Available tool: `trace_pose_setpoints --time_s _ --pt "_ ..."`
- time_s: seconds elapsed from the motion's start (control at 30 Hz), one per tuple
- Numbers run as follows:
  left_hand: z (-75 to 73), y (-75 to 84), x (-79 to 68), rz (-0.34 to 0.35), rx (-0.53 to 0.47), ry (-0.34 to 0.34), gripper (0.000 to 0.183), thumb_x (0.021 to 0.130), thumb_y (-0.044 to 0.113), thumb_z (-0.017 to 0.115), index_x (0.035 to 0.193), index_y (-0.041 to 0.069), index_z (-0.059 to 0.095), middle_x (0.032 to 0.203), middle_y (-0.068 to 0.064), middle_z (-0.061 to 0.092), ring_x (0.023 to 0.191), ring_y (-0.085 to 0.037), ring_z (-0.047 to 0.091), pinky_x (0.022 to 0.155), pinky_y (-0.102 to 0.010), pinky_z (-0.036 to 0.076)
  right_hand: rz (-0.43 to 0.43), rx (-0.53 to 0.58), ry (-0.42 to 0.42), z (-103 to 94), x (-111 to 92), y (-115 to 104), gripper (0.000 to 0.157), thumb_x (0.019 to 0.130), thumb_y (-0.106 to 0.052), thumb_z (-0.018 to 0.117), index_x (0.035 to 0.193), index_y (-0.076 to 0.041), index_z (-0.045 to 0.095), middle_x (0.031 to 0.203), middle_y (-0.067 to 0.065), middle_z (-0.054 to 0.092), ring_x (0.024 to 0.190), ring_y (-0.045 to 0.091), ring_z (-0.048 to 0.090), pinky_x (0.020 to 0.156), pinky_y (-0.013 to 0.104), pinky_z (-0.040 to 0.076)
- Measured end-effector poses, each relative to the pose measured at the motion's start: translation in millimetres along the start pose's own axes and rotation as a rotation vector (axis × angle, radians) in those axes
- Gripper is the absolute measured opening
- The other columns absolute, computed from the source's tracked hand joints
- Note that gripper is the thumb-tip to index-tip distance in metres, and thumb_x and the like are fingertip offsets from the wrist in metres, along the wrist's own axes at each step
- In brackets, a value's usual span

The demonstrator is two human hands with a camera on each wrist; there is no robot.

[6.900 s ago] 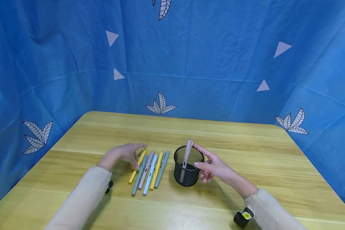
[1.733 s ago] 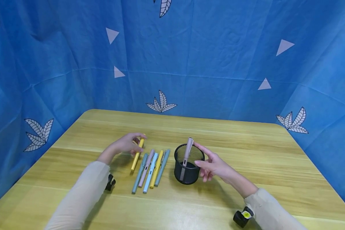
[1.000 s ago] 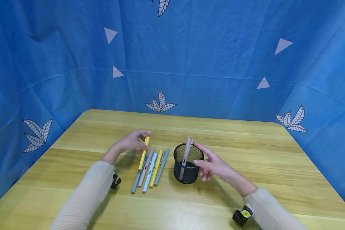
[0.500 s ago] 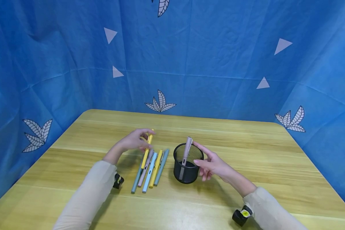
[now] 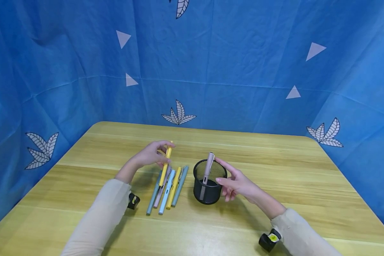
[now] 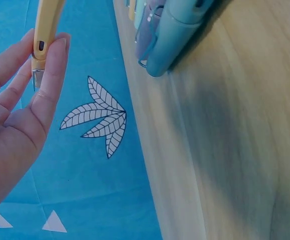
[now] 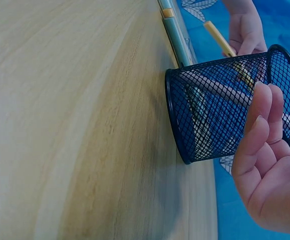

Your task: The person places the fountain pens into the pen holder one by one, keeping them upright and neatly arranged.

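My left hand (image 5: 147, 155) pinches a yellow pen (image 5: 165, 168) near its upper end, between thumb and fingertips. The pen slants above the loose pens; in the left wrist view the same yellow pen (image 6: 47, 25) stands clear of the table. My right hand (image 5: 240, 184) holds the black mesh pen cup (image 5: 208, 195) at its right side, index finger and thumb on the rim. A lilac pen (image 5: 208, 167) leans inside the cup. On the table lie a grey-green pen (image 5: 153, 197), a second lilac pen, partly hidden, and a light blue pen (image 5: 166, 195).
Right of the light blue pen lie another yellow pen (image 5: 172, 193) and another grey-green pen (image 5: 180, 188), close to the cup. A blue patterned cloth (image 5: 236, 71) hangs behind the wooden table (image 5: 259, 156). Black wrist cameras sit at both cuffs.
Since the oldest frame, my left hand has taken up the leftmost yellow pen, raised it and carried it right over the other pens. My right hand stays at the cup.
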State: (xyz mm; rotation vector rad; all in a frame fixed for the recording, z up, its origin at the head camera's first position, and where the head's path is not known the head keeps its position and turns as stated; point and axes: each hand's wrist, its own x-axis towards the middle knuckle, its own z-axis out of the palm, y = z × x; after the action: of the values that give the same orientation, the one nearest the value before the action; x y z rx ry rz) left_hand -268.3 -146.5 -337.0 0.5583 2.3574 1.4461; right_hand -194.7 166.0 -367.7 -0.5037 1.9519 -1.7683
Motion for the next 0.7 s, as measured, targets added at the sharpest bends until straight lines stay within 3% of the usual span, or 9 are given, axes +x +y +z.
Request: trace_pose_setpoints --time_s 0.7 --pt "4.4 16.4 -1.0 0.028 -0.019 0.008 0.052 0.079 -0.001 0.065 0.127 0.006 0.046 0.101 -0.021 0.046 0.069 -0.025 0.059 0.064 -0.037 0.053 0.005 -0.007 0.008 -0.1 0 1 0.071 0.089 -0.02 0.056 0.145 -0.024 0.011 0.058 0.016 0.057 0.044 0.017 0.058 0.039 0.025 0.045"
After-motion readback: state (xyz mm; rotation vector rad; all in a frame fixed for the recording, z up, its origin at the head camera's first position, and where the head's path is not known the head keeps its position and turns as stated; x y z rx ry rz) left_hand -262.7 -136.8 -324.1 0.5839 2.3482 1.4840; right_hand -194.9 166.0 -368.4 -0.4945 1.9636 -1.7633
